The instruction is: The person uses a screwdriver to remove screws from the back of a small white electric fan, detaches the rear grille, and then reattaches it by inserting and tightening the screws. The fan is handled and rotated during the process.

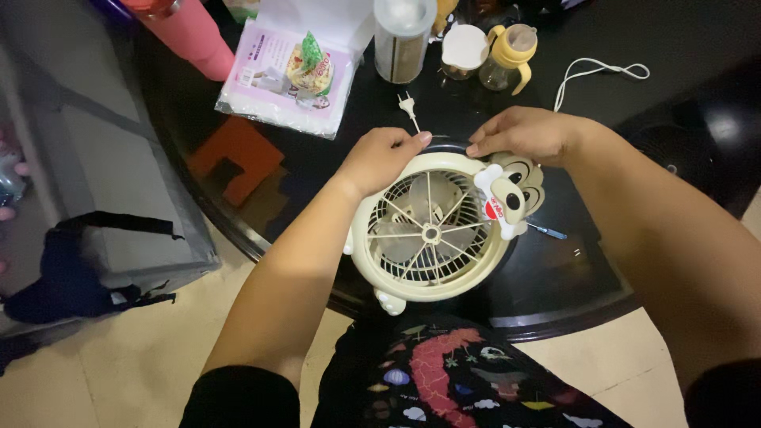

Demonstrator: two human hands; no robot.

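A small cream-coloured table fan (428, 234) lies face up at the near edge of a round black glass table (587, 277). A cartoon dog figure (511, 194) decorates its upper right rim. My left hand (380, 158) grips the fan's top rim on the left. My right hand (527, 135) pinches the top rim beside the dog figure. The fan's white plug (407, 105) lies on the table just beyond my left hand.
At the back of the table stand a pink bottle (194, 36), a white plastic packet (289, 75), a clear jar (402, 40), a small lidded cup (464, 51) and a yellow-handled cup (510, 55). A white cord loop (594, 75) lies at right. A black bag (75, 265) rests at left.
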